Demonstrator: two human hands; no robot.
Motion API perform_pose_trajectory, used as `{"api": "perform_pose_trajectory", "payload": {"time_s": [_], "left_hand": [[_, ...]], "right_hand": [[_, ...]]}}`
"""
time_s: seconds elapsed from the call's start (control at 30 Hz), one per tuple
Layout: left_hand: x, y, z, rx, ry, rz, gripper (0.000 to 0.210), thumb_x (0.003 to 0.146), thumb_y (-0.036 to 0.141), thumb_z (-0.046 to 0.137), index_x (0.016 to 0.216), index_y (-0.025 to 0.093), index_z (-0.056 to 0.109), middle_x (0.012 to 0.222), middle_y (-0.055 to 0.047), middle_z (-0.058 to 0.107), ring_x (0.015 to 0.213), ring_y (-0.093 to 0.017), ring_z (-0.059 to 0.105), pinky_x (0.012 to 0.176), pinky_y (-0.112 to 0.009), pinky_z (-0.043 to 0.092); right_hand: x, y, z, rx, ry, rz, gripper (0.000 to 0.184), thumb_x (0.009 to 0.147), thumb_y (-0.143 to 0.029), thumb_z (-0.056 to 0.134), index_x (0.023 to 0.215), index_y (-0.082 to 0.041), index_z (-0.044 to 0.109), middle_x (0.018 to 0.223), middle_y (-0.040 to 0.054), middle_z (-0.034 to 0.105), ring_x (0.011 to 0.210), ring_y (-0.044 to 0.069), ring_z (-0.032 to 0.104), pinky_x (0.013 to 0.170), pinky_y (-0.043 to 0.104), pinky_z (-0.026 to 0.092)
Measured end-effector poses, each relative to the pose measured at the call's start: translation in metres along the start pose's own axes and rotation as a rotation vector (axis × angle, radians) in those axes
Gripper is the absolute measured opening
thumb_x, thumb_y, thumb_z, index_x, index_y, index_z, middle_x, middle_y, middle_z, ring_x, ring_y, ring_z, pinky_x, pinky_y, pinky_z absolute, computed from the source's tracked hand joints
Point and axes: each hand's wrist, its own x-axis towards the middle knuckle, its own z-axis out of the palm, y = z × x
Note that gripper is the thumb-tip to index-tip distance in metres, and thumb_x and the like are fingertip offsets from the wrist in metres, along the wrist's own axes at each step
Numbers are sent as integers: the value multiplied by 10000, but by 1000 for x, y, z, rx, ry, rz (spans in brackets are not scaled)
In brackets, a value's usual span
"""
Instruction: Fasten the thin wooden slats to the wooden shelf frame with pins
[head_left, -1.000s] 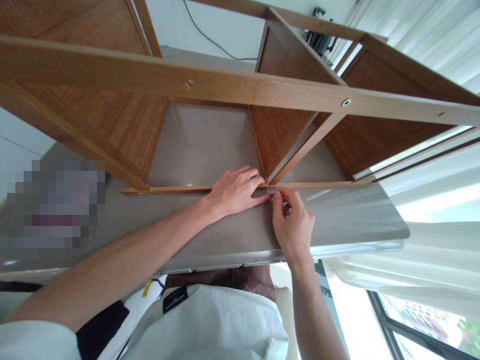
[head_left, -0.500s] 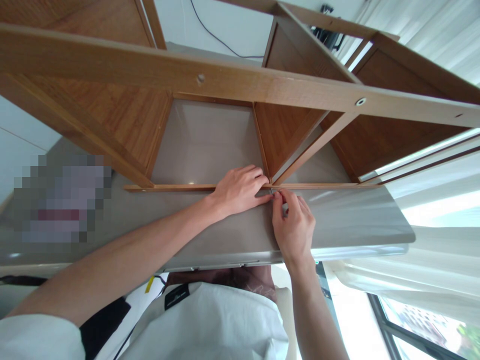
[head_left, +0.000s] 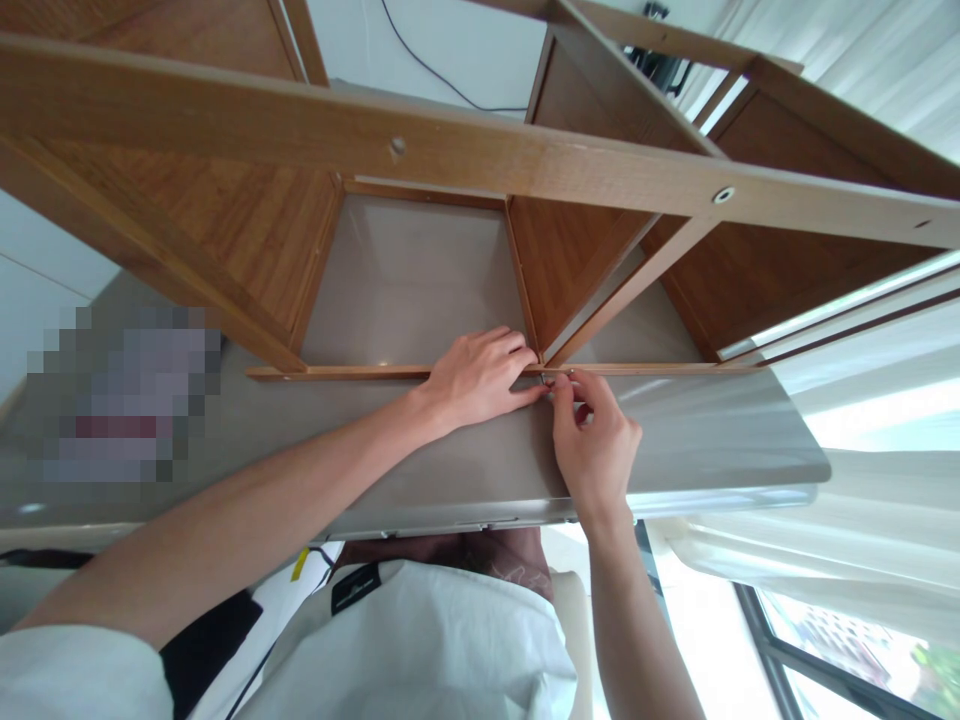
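My left hand lies over the bottom wooden rail of a brown wooden frame unit. Its fingers curl over the rail and its thumb reaches along the near side, toward the foot of an upright post. Just right of that thumb, my right hand is closed in a pinch on a small thin metal piece at the rail's front face. The fingers hide most of this piece, and its kind is unclear. A bit of something red shows inside the right hand.
The unit stands on a grey tabletop. Its long top rail, with a hole and a metal fitting, crosses above my hands. Slanting wooden panels divide it. A blurred-out item lies at left; white curtains hang at right.
My right hand has shifted slightly right and its fingers have opened out a little around the metal piece. My left hand stays in place on the rail. The view has tilted very slightly.
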Motion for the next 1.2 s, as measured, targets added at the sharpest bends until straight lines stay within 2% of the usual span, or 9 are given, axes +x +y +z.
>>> {"api": "perform_pose_trajectory", "payload": {"time_s": [0.07, 0.2, 0.37, 0.6, 0.73, 0.93, 1.2], "left_hand": [[0, 0, 0, 1, 3, 0, 308, 932, 488, 656, 986, 196, 740, 941, -37, 705, 939, -204, 654, 673, -320, 466], [0, 1, 0, 1, 13, 1, 300, 925, 484, 669, 981, 198, 739, 937, -35, 708, 936, -206, 656, 681, -317, 465], [0, 0, 1, 5, 14, -1, 314, 926, 500, 662, 977, 200, 738, 943, -29, 710, 940, -208, 661, 667, -315, 463], [0, 0, 0, 1, 13, -1, 363, 926, 540, 649, 998, 196, 742, 951, -38, 710, 942, -206, 661, 693, -317, 481], [0, 0, -1, -3, 8, -3, 383, 924, 556, 646, 997, 193, 744, 957, -44, 713, 948, -211, 662, 699, -318, 484], [0, -1, -1, 0, 4, -5, 333, 920, 518, 660, 981, 200, 737, 945, -22, 705, 951, -211, 668, 662, -326, 475], [0, 0, -1, -2, 1, -2, 328, 928, 507, 654, 997, 197, 736, 958, -22, 705, 960, -211, 667, 667, -334, 477]], "right_hand": [[2, 0, -2, 76, -28, 121, 290, 988, -484, 526, 962, -232, 667, 772, -1, 746, 601, 141, 642, 645, 253, 455], [5, 2, -4, 264, -75, 304, 339, 945, -550, 562, 911, -222, 638, 795, 24, 774, 719, 186, 739, 713, 276, 514], [5, 5, -1, 294, -79, 333, 320, 937, -544, 578, 917, -230, 634, 824, 25, 780, 753, 201, 751, 734, 298, 526], [1, 5, -3, 189, -39, 232, 291, 972, -501, 533, 924, -227, 618, 802, 14, 758, 681, 172, 703, 677, 276, 494], [-3, 2, -2, 32, 16, 62, 235, 998, -422, 515, 933, -223, 623, 804, 8, 737, 604, 139, 624, 639, 257, 458], [-7, 3, 4, -102, 35, -198, 206, 1038, -310, 459, 1001, -215, 637, 823, 24, 708, 711, 158, 615, 699, 274, 449], [-9, 3, 4, -196, 48, -286, 183, 1039, -254, 472, 1035, -193, 644, 821, 38, 711, 756, 182, 614, 735, 294, 452]]}}
